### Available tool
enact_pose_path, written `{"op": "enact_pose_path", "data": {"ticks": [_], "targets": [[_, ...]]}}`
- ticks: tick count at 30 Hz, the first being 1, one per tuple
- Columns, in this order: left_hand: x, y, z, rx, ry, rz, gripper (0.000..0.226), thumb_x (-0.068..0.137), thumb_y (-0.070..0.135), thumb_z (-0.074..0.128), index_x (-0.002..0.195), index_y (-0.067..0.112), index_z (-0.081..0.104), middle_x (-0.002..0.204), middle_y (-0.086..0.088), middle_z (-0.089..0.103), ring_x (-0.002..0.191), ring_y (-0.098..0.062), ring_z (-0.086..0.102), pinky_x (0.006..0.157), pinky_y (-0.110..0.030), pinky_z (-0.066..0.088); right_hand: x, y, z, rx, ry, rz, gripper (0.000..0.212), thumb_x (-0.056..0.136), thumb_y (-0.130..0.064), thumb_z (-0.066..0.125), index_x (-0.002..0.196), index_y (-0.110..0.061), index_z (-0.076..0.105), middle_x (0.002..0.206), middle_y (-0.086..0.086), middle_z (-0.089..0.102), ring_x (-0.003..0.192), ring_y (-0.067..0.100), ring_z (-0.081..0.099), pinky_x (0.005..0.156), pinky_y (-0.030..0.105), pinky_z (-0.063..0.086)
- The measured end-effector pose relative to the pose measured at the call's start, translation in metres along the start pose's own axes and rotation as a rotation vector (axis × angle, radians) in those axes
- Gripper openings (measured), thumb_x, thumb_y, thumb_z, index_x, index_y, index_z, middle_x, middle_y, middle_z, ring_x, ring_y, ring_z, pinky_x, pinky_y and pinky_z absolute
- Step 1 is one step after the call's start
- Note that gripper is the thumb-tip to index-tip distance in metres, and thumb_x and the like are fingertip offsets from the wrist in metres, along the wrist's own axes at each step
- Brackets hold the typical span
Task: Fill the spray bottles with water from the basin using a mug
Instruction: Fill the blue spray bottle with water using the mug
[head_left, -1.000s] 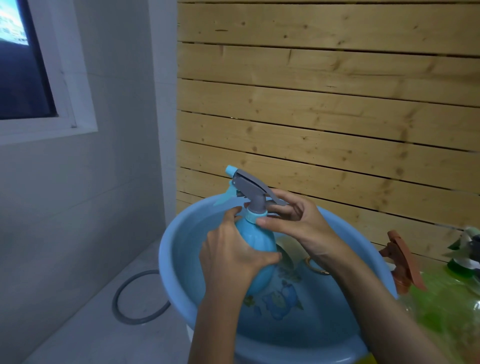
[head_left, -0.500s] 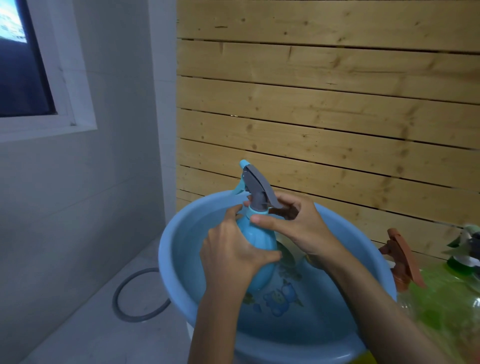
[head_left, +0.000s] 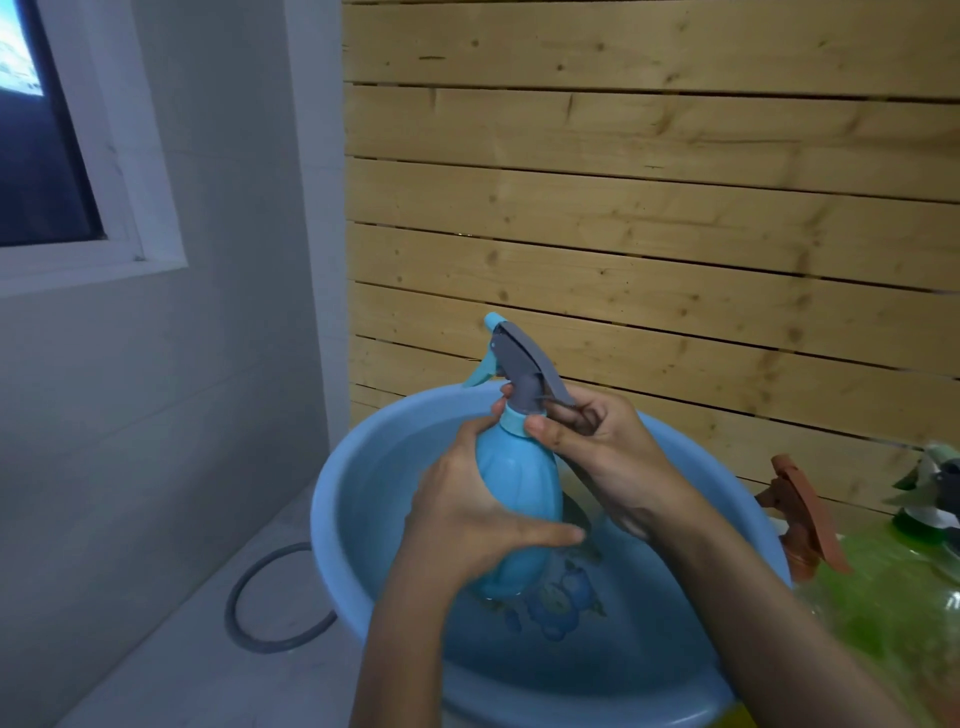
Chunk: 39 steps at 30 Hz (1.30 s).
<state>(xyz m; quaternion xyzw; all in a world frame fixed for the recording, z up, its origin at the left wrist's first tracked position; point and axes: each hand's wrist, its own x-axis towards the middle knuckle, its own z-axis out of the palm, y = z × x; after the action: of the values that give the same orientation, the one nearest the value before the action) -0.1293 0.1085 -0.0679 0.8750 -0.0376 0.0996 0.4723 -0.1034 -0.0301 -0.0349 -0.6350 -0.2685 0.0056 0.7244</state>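
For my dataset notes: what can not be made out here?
Head view:
- Water level in the light blue plastic spray bottle: opaque wall.
- Mug: unseen; left hand, right hand and bottle cover the round blue basin's middle.
- Green bottle with orange trigger: blurred, cut by right edge.

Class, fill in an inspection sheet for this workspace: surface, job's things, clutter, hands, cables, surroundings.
Surface: grey floor left of the basin; what the basin stands on is hidden.
Job's things: blue bottle, top fitted, held over the basin; green bottle with orange head at right; third spray head, blurred, at far right; no mug seen.
Clutter: nothing seen.
Hands: left hand grips the blue bottle's body; right hand pinches its neck collar.
Cables: grey hose loop on the floor beside the basin.
Surroundings: wooden slat wall behind; window upper left.
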Motion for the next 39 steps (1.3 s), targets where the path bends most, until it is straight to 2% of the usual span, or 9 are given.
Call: {"op": "enact_pose_path", "data": {"ticks": [4,7,14,18,20,22,28,34,39], "targets": [[-0.005,0.005,0.002,0.113,0.072,-0.025,0.074,0.037,0.065,0.075,0.101,0.039,0.048,0.090,0.014,0.061,0.089,-0.013,0.059,0.076,-0.036,0.053,0.000,0.002,0.001,-0.150,0.066,-0.042,0.021,0.082,-0.003,0.065,0.097,-0.016,0.070,0.096,-0.002,0.075,0.095,0.010,0.069,0.080,0.021,0.054],[-0.008,0.011,0.002,0.181,0.128,-0.013,0.067,0.046,0.061,0.075,0.102,0.037,0.046,0.089,0.013,0.060,0.090,-0.016,0.059,0.074,-0.032,0.050,0.001,0.006,0.002,-0.192,0.131,-0.080,0.019,0.082,-0.001,0.067,0.095,-0.014,0.071,0.097,0.000,0.075,0.095,0.011,0.069,0.081,0.022,0.054],[-0.008,0.011,-0.003,0.288,0.185,-0.037,0.074,0.050,0.063,0.076,0.112,0.038,0.043,0.093,0.011,0.057,0.100,-0.022,0.059,0.068,-0.030,0.040,0.006,0.017,0.013,-0.349,0.228,-0.132,0.020,0.082,-0.008,0.072,0.102,-0.012,0.071,0.098,0.002,0.074,0.097,0.010,0.069,0.086,0.030,0.054],[-0.008,0.007,-0.009,0.299,0.193,-0.075,0.080,0.051,0.060,0.076,0.119,0.038,0.041,0.092,0.011,0.052,0.100,-0.024,0.059,0.068,-0.030,0.040,0.010,-0.004,0.014,-0.522,0.090,-0.050,0.023,0.083,-0.029,0.072,0.101,-0.014,0.073,0.097,-0.002,0.074,0.096,0.009,0.068,0.089,0.036,0.054],[-0.007,0.005,-0.012,0.319,0.195,-0.077,0.086,0.049,0.062,0.077,0.123,0.039,0.039,0.098,0.009,0.056,0.100,-0.024,0.059,0.072,-0.032,0.046,0.012,-0.024,0.017,-0.612,0.039,0.002,0.025,0.085,-0.042,0.068,0.092,-0.019,0.073,0.086,-0.012,0.071,0.083,-0.001,0.064,0.079,0.022,0.052],[-0.005,0.003,-0.014,0.326,0.191,-0.076,0.089,0.047,0.061,0.078,0.123,0.039,0.038,0.098,0.010,0.055,0.099,-0.024,0.059,0.073,-0.034,0.048,0.019,-0.039,0.019,-0.759,0.034,0.031,0.035,0.084,-0.048,0.065,0.084,-0.013,0.070,0.073,-0.011,0.060,0.066,0.002,0.053,0.065,0.023,0.042],[-0.006,0.014,-0.015,0.344,0.190,-0.072,0.088,0.049,0.057,0.080,0.124,0.034,0.040,0.101,0.006,0.056,0.102,-0.026,0.058,0.069,-0.033,0.044,0.033,-0.071,0.030,-0.832,-0.067,0.323,0.031,0.090,-0.032,0.064,0.093,-0.001,0.062,0.084,0.011,0.067,0.057,0.017,0.065,0.042,0.015,0.043],[-0.006,0.028,-0.009,0.291,0.151,0.009,0.095,0.046,0.071,0.076,0.124,0.033,0.039,0.114,0.003,0.058,0.108,-0.025,0.055,0.069,-0.033,0.042,0.032,-0.095,0.024,-0.810,0.096,0.325,0.026,0.091,-0.018,0.061,0.072,-0.001,0.060,0.054,0.007,0.053,0.045,0.012,0.049,0.040,0.012,0.041],[-0.001,0.028,-0.008,0.116,0.075,0.240,0.113,0.045,0.062,0.081,0.142,0.041,0.026,0.137,0.007,0.045,0.126,-0.020,0.042,0.094,-0.043,0.045,0.033,-0.131,0.008,-0.901,0.211,0.293,0.024,0.091,-0.025,0.061,0.082,-0.003,0.064,0.058,0.004,0.050,0.049,0.012,0.042,0.049,0.020,0.034]]}}
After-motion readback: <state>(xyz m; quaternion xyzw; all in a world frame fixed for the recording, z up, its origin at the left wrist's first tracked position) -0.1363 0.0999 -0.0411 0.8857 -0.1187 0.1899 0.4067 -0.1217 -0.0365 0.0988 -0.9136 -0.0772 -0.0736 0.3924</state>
